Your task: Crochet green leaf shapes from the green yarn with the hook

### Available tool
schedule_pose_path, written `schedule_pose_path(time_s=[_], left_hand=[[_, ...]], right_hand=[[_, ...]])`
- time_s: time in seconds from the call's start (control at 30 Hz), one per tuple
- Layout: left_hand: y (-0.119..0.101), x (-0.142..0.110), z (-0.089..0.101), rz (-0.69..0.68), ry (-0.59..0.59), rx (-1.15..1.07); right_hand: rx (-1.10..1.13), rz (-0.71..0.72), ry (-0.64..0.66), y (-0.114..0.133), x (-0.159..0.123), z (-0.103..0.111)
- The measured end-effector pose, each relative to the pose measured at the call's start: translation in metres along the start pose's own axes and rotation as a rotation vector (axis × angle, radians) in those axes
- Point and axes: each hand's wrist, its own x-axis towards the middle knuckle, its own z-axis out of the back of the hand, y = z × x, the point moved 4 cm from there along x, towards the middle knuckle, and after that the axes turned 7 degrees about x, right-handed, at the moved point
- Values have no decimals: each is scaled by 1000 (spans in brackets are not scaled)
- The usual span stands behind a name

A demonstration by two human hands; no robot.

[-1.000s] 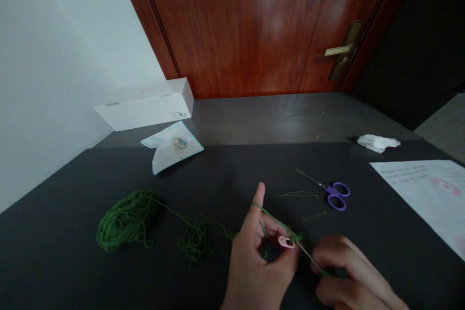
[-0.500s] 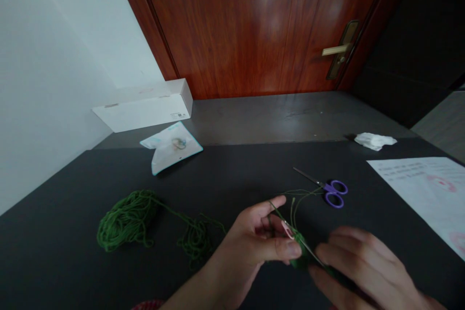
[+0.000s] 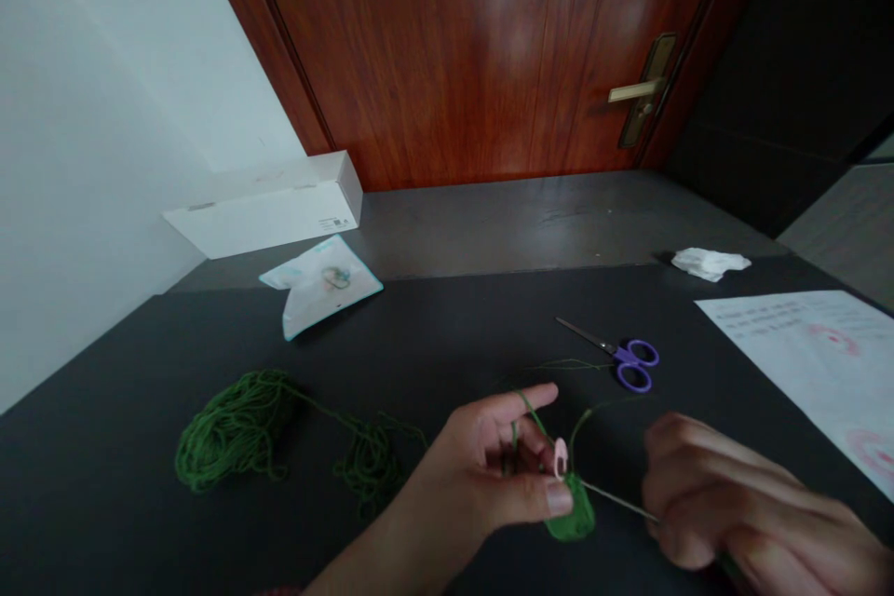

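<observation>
My left hand (image 3: 499,466) pinches a small piece of green crochet (image 3: 574,517) between thumb and fingers, with green yarn looped over the raised index finger. A pink stitch marker (image 3: 561,457) stands at the top edge of the piece. My right hand (image 3: 733,494), slightly blurred, is closed round a crochet hook (image 3: 621,503); its thin metal shaft reaches left to the crochet piece, and its tip is hidden there. Loose yarn (image 3: 369,466) runs from behind my left wrist to a green skein (image 3: 234,428) on the left.
Purple-handled scissors (image 3: 632,363) lie beyond my hands, with thin green yarn ends beside them. A printed sheet (image 3: 803,363) and a crumpled white tissue (image 3: 711,264) are at the right. A plastic pouch (image 3: 321,293) and a long white box (image 3: 272,209) sit at the back left.
My left hand has turned, its index finger dropping from upright to pointing right, and the crochet piece now shows below the thumb. My right hand has moved right with the hook.
</observation>
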Motion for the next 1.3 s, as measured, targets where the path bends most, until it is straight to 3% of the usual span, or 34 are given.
schedule_pose_path(time_s=[0.13, 0.27, 0.37, 0.43, 0.7, 0.9, 1.13, 1.3], left_hand=[[3, 2, -1, 31, 57, -182], [5, 3, -7, 43, 109, -295], [8, 4, -8, 21, 36, -319], [12, 7, -6, -7, -44, -312], [20, 10, -3, -123, -157, -338], [24, 10, -2, -229, -296, -381], [29, 11, -3, -326, -398, -379], [29, 10, -7, -358, -406, -441]], right_hand=[[314, -229, -191, -12, 10, 6], [668, -538, -368, -26, 15, -8], [933, -719, -431, -37, 13, -20], [1057, -759, -451, -42, 12, -25], [1091, -652, -464, -45, 12, -32], [902, -570, -462, -43, 7, -31], [720, -461, -448, -57, -4, -31], [566, -255, -388, -58, -12, -27]])
